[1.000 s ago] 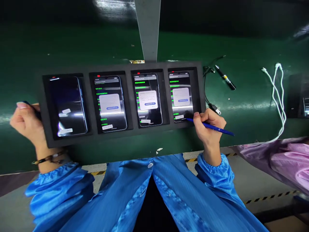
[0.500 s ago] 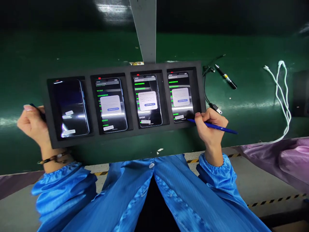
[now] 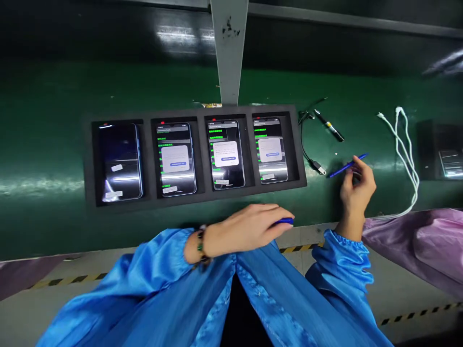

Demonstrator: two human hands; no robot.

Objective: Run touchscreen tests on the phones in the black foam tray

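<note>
My right hand (image 3: 359, 189) pinches a blue pen (image 3: 340, 170) by its far part, just above the table to the right of the tray. My left hand (image 3: 249, 226) lies palm down across the table's front edge. A short blue piece (image 3: 285, 220) like a pen cap pokes out between its thumb and fingers; the rest is hidden. Beyond my left hand lies a black foam tray (image 3: 201, 159) holding several phones. The leftmost phone (image 3: 121, 164) has a mostly dark screen, while the rightmost phone (image 3: 270, 150) shows a pop-up box over green text.
Right of the tray lie a short black cable (image 3: 307, 152) and a black pen-like tool (image 3: 329, 125). Farther right is a looped white cable (image 3: 407, 149), then a dark tray (image 3: 430, 149) with a phone. A grey post (image 3: 229, 53) rises behind; pink cloth (image 3: 427, 241) is at right.
My left hand has left the tray's left end and come to the front middle, holding the blue piece. My right hand has moved right, away from the rightmost phone, with the pen.
</note>
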